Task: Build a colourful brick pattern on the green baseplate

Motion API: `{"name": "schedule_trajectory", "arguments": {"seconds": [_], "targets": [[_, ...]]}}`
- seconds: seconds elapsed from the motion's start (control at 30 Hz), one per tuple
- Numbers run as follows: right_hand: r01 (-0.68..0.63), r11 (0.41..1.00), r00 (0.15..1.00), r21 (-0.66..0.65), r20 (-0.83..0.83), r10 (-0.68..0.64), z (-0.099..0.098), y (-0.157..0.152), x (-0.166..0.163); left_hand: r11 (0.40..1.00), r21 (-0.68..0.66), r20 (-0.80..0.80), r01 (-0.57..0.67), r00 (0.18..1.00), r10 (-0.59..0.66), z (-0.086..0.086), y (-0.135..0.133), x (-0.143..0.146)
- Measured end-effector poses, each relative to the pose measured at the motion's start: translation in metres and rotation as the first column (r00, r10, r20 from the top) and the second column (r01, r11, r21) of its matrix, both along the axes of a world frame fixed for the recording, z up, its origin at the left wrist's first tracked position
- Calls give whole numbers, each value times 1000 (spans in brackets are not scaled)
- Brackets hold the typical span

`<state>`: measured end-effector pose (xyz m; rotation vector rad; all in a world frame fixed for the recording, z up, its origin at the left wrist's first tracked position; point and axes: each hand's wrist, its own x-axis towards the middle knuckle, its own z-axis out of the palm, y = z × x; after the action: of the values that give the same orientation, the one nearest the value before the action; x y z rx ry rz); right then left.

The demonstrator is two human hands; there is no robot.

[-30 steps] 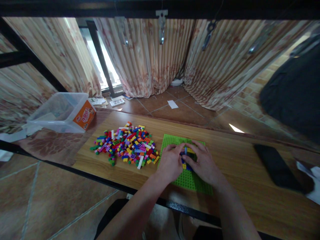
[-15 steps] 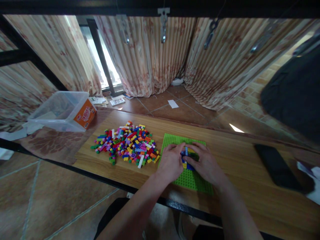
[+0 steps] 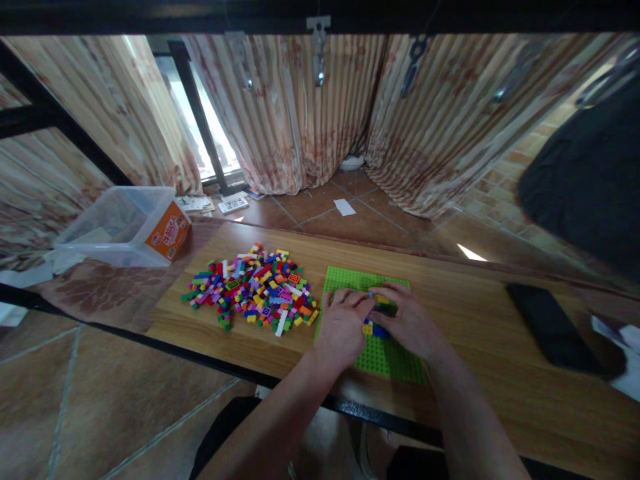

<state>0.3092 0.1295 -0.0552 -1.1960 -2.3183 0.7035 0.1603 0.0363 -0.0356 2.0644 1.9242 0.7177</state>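
A green studded baseplate lies flat on the wooden table. A small cluster of blue and yellow bricks stands on it. My left hand and my right hand meet over that cluster, fingers bent and pressed on the bricks from both sides. Most of the cluster is hidden under my fingers. A heap of loose coloured bricks lies to the left of the baseplate, a little beyond my left hand.
A clear plastic tub with an orange label stands at the far left on a patterned cloth. A black phone lies at the right, white paper past it. Striped curtains hang behind the table; a dark bar runs overhead.
Both hands stay on the brick cluster. Their fingers have lowered and flattened over it, hiding more of the blue bricks. The view has shifted slightly.
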Motion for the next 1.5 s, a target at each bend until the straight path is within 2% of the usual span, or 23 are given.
{"name": "schedule_trajectory", "arguments": {"seconds": [0.27, 0.47, 0.67, 0.83, 0.93, 1.07, 1.23, 1.5], "targets": [[12, 1000, 998, 12, 64, -12, 1, 4, -3, 996, -81, -70, -34, 997, 28, 8, 1, 8], [-10, 999, 1000, 30, 3, 10, -7, 4, 0, 992, -124, -78, -36, 997, 26, 11, -1, 12], [14, 995, 984, -96, -174, -31, -10, 9, 14, 993, -112, -72, -42, 997, 34, 9, -4, 14], [135, 963, 915, -231, -343, -210, -9, 18, 11, 995, -92, -78, -31, 997, 24, 8, -4, 15], [213, 950, 914, -230, -297, -276, -7, 17, -4, 996, -79, -97, -30, 995, 22, 6, -5, 17], [230, 955, 941, -187, -206, -267, -4, 17, -17, 999, -26, -145, -44, 989, 39, -1, -5, 20], [246, 959, 954, -137, -139, -265, -7, 20, -20, 997, 26, -239, -69, 968, 73, -8, -6, 24], [275, 959, 958, -64, -70, -279, -11, 21, -23, 996, 28, -320, -88, 943, 93, -6, -6, 31]]}}
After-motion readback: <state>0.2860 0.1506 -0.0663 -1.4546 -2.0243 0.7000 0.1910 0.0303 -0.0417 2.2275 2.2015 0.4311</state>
